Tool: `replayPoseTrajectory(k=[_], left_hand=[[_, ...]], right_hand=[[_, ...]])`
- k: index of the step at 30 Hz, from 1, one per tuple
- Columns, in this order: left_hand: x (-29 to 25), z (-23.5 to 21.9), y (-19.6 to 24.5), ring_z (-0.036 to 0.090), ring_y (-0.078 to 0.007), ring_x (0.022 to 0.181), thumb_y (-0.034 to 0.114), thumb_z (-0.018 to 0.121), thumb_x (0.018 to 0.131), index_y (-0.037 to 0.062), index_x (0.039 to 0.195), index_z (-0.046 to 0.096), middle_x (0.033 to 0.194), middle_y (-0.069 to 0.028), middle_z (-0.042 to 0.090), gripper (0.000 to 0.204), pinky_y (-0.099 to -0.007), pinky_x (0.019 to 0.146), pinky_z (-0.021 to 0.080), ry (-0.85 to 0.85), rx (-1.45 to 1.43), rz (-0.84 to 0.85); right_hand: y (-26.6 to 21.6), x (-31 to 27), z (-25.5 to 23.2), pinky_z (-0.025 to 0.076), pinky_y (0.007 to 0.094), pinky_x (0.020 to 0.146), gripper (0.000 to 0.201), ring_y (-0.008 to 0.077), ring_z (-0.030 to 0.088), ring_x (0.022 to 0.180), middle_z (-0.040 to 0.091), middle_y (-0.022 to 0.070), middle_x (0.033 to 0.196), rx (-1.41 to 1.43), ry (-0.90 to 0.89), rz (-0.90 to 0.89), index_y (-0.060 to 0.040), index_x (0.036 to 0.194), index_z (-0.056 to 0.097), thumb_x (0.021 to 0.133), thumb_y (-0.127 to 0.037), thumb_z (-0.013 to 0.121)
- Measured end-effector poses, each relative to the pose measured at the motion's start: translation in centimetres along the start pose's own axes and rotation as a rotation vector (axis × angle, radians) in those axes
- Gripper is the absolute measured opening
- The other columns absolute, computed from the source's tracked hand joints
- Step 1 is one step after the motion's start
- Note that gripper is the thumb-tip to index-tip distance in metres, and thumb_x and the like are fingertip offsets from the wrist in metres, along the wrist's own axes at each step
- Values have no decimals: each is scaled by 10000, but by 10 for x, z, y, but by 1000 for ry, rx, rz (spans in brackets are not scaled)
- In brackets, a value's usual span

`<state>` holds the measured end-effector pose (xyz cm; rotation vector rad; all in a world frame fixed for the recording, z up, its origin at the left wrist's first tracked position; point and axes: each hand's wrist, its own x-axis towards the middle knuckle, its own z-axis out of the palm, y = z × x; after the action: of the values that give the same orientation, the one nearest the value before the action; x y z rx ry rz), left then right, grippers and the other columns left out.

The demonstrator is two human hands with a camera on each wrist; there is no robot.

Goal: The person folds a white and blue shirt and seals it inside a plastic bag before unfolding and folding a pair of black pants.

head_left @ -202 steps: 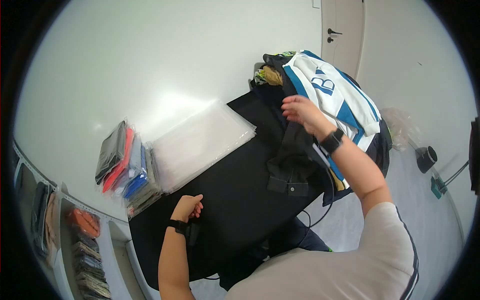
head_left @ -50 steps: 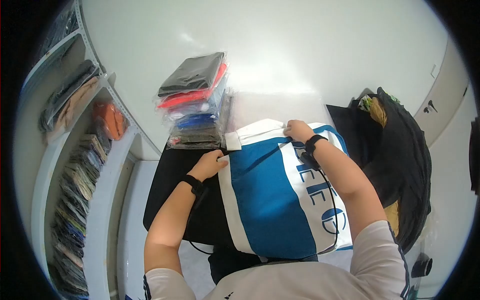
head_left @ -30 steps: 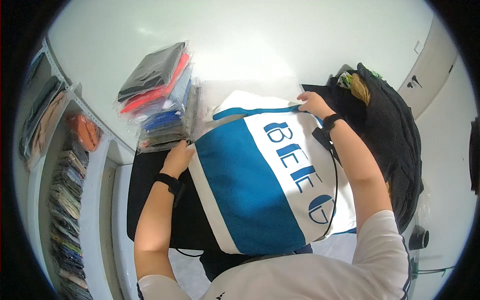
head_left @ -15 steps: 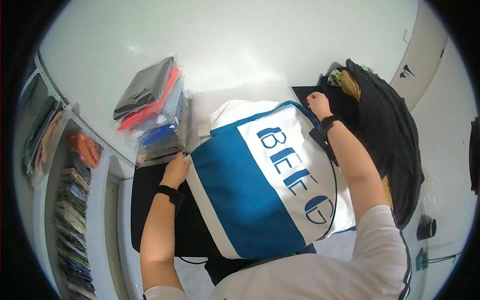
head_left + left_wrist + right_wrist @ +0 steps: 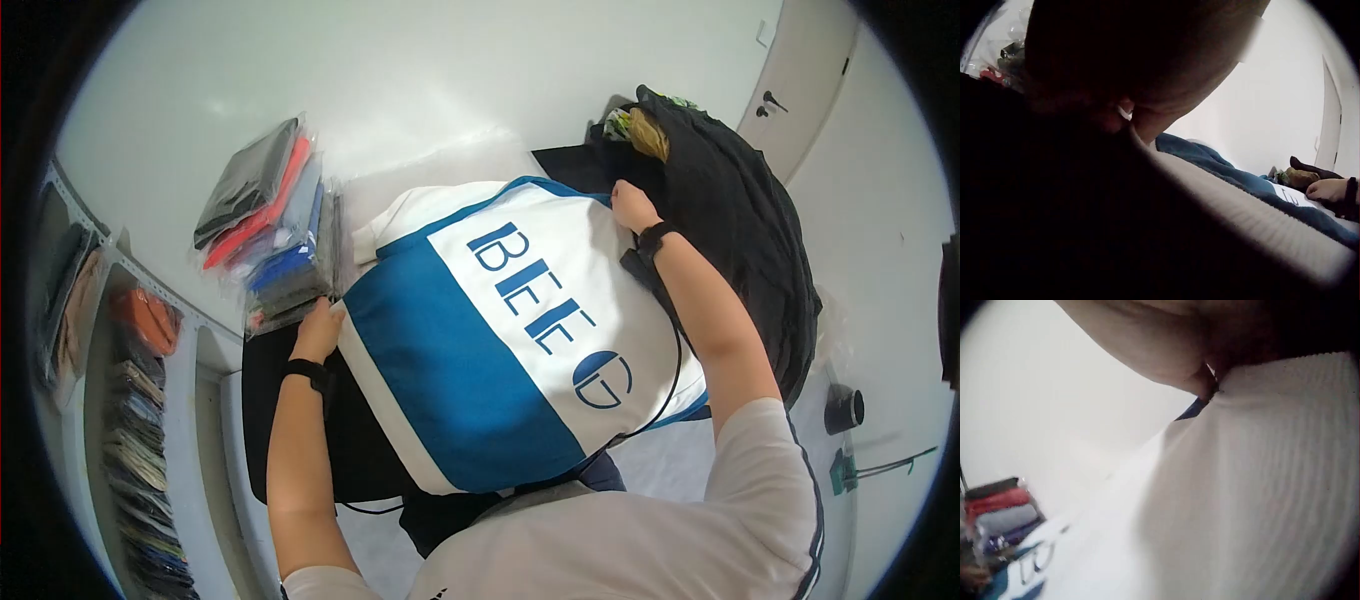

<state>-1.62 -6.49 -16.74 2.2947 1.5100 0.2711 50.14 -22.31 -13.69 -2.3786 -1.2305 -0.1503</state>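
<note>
A white and blue sweatshirt (image 5: 470, 360) with large blue letters is spread over the black table (image 5: 280, 400), its ribbed white hem towards the left. At the hem's far left corner, my left hand (image 5: 318, 330) pinches the edge; the left wrist view shows the ribbed band (image 5: 1210, 194) running away from the dark, shadowed fingers. My right hand (image 5: 635, 207) pinches the blue-trimmed far edge on the other side. Close up in the right wrist view, thumb and finger meet on the fabric (image 5: 1210, 456), which hangs taut and slanting below them.
Clothes in clear bags form a stack (image 5: 270, 220) at the table's back left. Clear plastic bags (image 5: 440, 165) lie partly under the sweatshirt. Dark garments (image 5: 740, 250) are heaped on the right. Shelves (image 5: 180, 430) of packed clothes stand at left.
The sweatshirt has come from the right-hand heap onto the table, and both hands now pinch it. Lately the right hand has shifted right along the edge, pulling the fabric wider and flatter.
</note>
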Motion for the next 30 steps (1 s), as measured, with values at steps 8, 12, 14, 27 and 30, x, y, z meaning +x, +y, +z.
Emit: replayPoseTrajectory(k=[8,12,14,27,30], left_hand=[[8,4,-11,525,-427,1027,264,501,873,-30,1096,467,1052,-292,564,370,-451,860,411,-12,0,11],[6,1,-7,523,-426,1030,282,508,860,-21,1096,477,1063,-283,565,385,-451,866,407,-30,30,-4],[9,3,-10,525,-427,1018,273,507,863,-19,1077,479,1052,-280,567,364,-451,857,408,-10,34,16],[19,18,-22,506,-447,1032,277,499,877,-23,1095,457,1082,-306,542,374,-457,883,393,65,5,10],[33,25,-44,566,-389,959,299,515,873,-18,1149,443,1028,-273,575,427,-415,829,436,67,45,54]], right_hand=[[9,-23,-49,507,305,626,346,179,630,780,645,110,909,171,-687,373,11,989,592,893,-297,468],[16,-88,-80,507,277,592,344,187,635,684,648,105,793,66,-867,300,24,905,627,886,-287,483],[18,-122,-79,493,303,555,381,214,599,631,649,137,786,40,-828,302,56,899,644,893,-286,475],[36,-162,-98,490,384,711,232,329,624,782,642,178,864,-129,32,201,-58,956,605,896,-231,463],[46,-179,-105,490,390,675,274,338,628,753,650,177,831,-111,20,210,-37,905,637,865,-278,514]])
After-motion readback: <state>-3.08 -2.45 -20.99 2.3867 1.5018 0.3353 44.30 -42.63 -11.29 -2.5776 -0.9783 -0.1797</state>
